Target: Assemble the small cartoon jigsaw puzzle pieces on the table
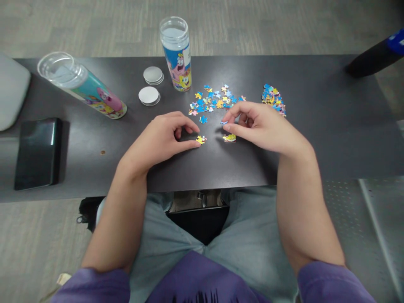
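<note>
My left hand (166, 136) rests on the dark table (331, 122), its thumb and forefinger tips touching a small yellow joined puzzle bit (201, 139). My right hand (257, 126) hovers just right of it, pinching a small blue puzzle piece (224, 123) between thumb and forefinger. Below those fingers lies another small yellow joined bit (229, 137). Loose blue and yellow pieces (214, 101) are scattered behind the hands, with a tighter heap (273, 97) further right.
An upright clear cartoon-printed tube (176, 52) stands at the back; a second tube (82, 86) lies on its side at left. Two round lids (150, 86) sit between them. A black phone-like slab (38, 151) lies far left. A dark object (375, 54) pokes in at top right.
</note>
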A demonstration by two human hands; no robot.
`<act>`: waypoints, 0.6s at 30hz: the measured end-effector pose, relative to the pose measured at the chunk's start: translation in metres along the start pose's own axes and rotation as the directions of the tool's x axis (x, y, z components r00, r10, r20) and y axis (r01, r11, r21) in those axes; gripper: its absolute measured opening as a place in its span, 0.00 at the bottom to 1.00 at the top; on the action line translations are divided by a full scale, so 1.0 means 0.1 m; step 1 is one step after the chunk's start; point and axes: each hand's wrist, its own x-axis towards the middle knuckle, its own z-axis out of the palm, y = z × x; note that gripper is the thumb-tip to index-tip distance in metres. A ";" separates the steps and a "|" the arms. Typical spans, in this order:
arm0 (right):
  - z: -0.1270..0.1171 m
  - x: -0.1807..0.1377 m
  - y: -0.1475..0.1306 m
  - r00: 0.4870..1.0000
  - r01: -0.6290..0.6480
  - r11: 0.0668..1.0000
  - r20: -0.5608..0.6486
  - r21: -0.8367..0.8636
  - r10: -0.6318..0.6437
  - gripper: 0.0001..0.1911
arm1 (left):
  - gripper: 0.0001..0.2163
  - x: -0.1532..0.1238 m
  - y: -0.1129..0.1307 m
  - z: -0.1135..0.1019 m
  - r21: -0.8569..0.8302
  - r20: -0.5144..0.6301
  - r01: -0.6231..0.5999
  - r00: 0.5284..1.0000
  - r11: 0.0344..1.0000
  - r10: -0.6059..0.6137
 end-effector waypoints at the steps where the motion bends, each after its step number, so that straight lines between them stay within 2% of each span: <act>1: 0.00 0.00 0.01 1.000 -0.005 1.000 0.000 -0.006 0.005 0.15 | 0.11 0.00 -0.01 0.01 0.008 0.010 0.000 1.000 1.000 0.000; 5: 0.00 0.01 0.02 1.000 0.007 1.000 0.001 -0.003 -0.007 0.17 | 0.07 0.03 0.01 0.05 0.023 0.019 -0.008 1.000 1.000 0.008; 8: 0.01 0.00 0.00 1.000 -0.003 1.000 0.006 0.004 0.003 0.19 | 0.07 0.03 0.07 0.05 -0.028 -0.004 0.016 1.000 0.999 -0.016; 12: 0.02 0.00 -0.06 1.000 0.003 0.998 0.031 0.059 -0.005 0.23 | 0.15 0.04 0.12 0.08 -0.226 -0.030 0.075 0.996 0.971 -0.084; 15: 0.05 0.00 -0.13 0.998 0.018 0.992 0.054 0.127 -0.025 0.25 | 0.19 0.07 0.15 0.16 -0.398 -0.083 0.068 0.990 0.915 -0.110; 18: 0.10 0.02 -0.14 0.998 0.047 0.978 0.039 0.204 -0.056 0.27 | 0.21 0.10 0.19 0.25 -0.469 -0.101 0.052 0.989 0.881 -0.112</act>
